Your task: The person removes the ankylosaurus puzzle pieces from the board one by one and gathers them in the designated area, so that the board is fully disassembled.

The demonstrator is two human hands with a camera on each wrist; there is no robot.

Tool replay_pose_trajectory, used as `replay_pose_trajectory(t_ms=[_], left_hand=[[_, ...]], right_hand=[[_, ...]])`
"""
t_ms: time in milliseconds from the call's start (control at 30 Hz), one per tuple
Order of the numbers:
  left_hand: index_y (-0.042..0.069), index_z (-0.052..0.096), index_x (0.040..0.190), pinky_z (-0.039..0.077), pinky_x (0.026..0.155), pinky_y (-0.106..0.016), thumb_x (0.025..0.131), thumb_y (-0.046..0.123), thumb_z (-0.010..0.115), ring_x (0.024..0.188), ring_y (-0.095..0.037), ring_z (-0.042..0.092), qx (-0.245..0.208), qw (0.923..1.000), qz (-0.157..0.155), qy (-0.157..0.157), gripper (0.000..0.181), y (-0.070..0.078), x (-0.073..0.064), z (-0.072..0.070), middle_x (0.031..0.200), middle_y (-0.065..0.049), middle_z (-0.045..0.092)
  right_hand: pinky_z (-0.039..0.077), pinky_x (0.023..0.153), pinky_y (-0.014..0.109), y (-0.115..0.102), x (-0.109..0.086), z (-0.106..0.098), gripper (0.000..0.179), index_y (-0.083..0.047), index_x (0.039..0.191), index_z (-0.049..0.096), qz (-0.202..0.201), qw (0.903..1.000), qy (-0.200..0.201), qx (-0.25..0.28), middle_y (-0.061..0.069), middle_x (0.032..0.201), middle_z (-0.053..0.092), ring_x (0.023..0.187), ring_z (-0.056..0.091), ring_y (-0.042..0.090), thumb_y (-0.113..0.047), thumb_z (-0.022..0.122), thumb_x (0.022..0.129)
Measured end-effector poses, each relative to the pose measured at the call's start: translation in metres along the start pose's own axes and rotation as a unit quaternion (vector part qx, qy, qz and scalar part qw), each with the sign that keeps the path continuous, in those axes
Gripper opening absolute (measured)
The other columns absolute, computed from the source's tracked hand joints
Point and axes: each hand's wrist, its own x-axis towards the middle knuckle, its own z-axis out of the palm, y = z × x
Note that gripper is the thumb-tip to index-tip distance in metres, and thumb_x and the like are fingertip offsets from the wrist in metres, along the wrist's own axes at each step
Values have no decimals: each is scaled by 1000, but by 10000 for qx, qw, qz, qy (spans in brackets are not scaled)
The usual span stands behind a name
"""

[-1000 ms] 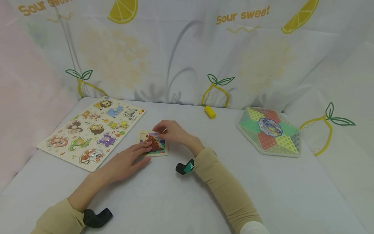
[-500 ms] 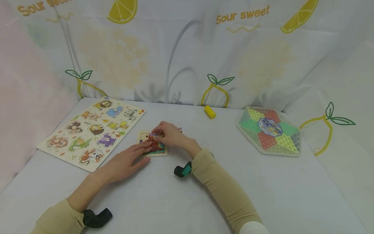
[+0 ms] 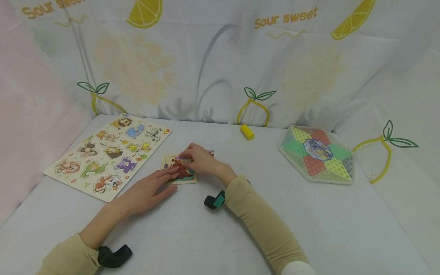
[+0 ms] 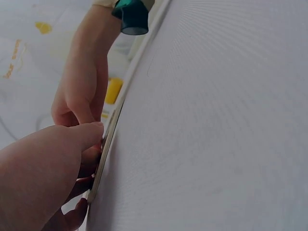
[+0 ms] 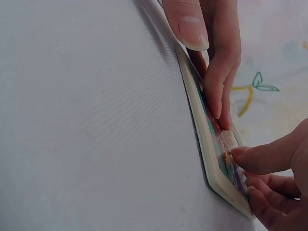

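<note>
From my station, the head view shows a small square wooden-framed puzzle with a reddish-brown dinosaur picture (image 3: 185, 174) lying flat on the white cloth-covered table (image 3: 227, 236). The left hand (image 3: 148, 193) lies over its left side, fingers nearly straight, gripping nothing that I can see. The right hand (image 3: 203, 159) bends its fingers over the upper right part, fingertips beside a patch of purple; I cannot tell whether they pinch a loose piece. A small patterned object (image 3: 211, 153) pokes out behind that hand. Left of the puzzle lies a large cream board of cartoon animals (image 3: 100, 156); farther back sits a yellow cylinder (image 3: 247, 131), and well to the right a clear-edged hexagonal game board (image 3: 316, 152).

In the left wrist view I get the puzzle's pale edge nearly side-on, the two hands close together above it.

In the right wrist view, the right thumb touches the picture, its fingers bent at the frame's edge, and the left fingertips rest near the middle.
</note>
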Motion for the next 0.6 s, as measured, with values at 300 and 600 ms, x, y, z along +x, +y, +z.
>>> replay_pose_trajectory(t_ms=[300,600], left_hand=[[13,51,147,41,110,-57,104,44,51,143,-36,40,-15,10000,8,20,53,1,-1,0,157,-10,41],[12,53,145,41,110,-58,104,44,51,142,-36,41,1,10000,36,46,53,-1,-1,1,156,-11,42]], right_hand=[[49,92,26,0,-1,1,34,-9,131,67,33,9999,5,-145,8,118,59,106,58,18,-18,65,99],[47,90,26,-1,0,1,34,-10,132,67,-17,9997,-15,-260,9,119,59,104,56,18,-17,64,99]])
